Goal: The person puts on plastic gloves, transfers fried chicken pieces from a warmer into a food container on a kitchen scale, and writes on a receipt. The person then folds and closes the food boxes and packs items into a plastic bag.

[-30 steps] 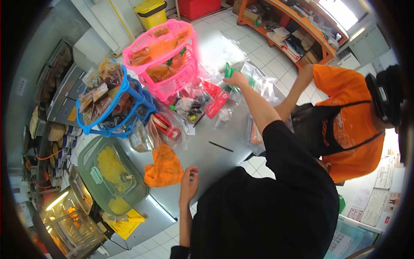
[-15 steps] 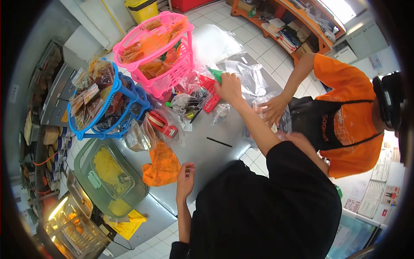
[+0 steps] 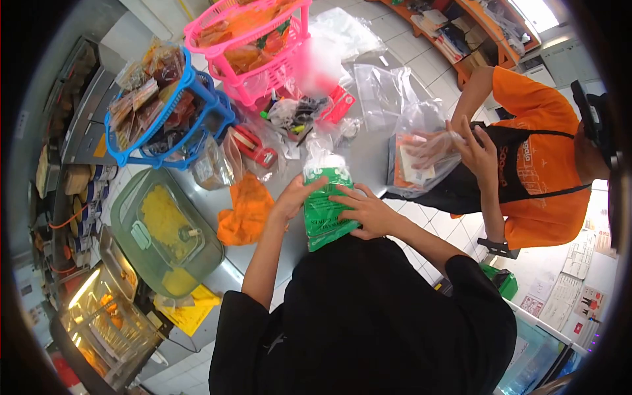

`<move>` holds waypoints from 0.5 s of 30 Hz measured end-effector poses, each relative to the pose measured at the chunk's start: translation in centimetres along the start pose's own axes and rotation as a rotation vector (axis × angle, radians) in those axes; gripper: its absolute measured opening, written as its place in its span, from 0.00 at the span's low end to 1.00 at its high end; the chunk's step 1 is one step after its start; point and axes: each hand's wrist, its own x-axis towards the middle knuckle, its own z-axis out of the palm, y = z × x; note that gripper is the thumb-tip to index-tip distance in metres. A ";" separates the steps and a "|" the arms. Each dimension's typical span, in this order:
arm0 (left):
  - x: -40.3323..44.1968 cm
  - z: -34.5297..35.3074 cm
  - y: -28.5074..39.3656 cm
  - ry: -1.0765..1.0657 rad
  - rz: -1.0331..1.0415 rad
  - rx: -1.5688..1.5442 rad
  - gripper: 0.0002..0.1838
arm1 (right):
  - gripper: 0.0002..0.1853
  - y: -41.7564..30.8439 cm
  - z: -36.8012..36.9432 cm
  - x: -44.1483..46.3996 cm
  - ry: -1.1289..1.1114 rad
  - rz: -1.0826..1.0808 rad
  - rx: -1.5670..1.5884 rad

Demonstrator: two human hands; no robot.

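Observation:
A green printed plastic bag [image 3: 322, 222] with a clear, whitish upper part is at the table's near edge, in front of my body. My left hand [image 3: 294, 196] grips its left edge, fingers reaching over the printed front. From the other side, my right hand [image 3: 366, 212] holds the bag, its fingers spread across the lower front. What is inside the bag cannot be made out. Left of my left hand lies a crumpled orange cloth [image 3: 245, 214]. Beyond the bag is a pile of clear plastic wrappings with a red packet [image 3: 339, 104].
A pink basket [image 3: 263, 78] and a blue basket [image 3: 187, 108] of packaged goods stand at the back left. Nearer is a green-tinted tub [image 3: 214, 247] with yellow contents. At right, a person in an orange shirt [image 3: 543, 155] handles a clear bag [image 3: 438, 161].
The green bag has come from the back of the table to my front. My left hand, free before, now holds it too. The co-worker's hands have lifted around the clear bag.

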 end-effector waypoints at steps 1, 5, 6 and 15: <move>-0.3 0.4 -1.7 0.057 0.048 0.158 0.28 | 0.13 0.3 0.8 -0.2 0.002 0.009 0.105; 0.5 -2.3 -11.0 0.219 -0.014 0.090 0.21 | 0.18 3.4 5.9 0.0 0.187 0.171 0.383; -0.5 -2.3 -10.6 0.238 0.000 0.103 0.21 | 0.19 4.4 7.4 0.8 0.284 0.278 0.383; -9.2 -3.4 -7.7 0.435 0.231 0.212 0.31 | 0.13 4.7 9.3 12.8 0.155 0.476 0.991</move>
